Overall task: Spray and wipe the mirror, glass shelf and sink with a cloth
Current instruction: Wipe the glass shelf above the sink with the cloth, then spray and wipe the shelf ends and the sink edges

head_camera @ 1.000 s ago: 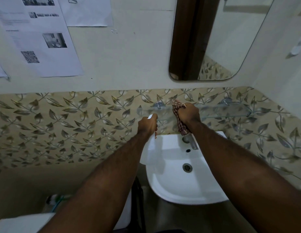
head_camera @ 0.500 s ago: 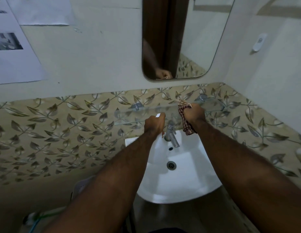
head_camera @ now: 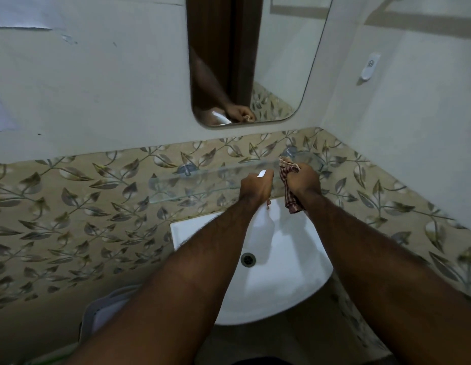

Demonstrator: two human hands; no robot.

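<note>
My left hand grips a white spray bottle, whose nozzle pokes out above my knuckles at the front edge of the glass shelf. Its body hangs down over the white sink. My right hand holds a bunched red checked cloth against the right part of the shelf. The mirror hangs on the wall above and reflects an arm and a hand. The tap is hidden behind my hands and the bottle.
Leaf-patterned tiles run behind the shelf. The right wall meets them in a corner and carries a small white fitting. Paper sheets hang upper left. A white object sits low on the left below the sink.
The view has swung left to right, so sink and mirror sit more central. Both hands stay at the shelf; the bottle's body now hangs in front of the tap.
</note>
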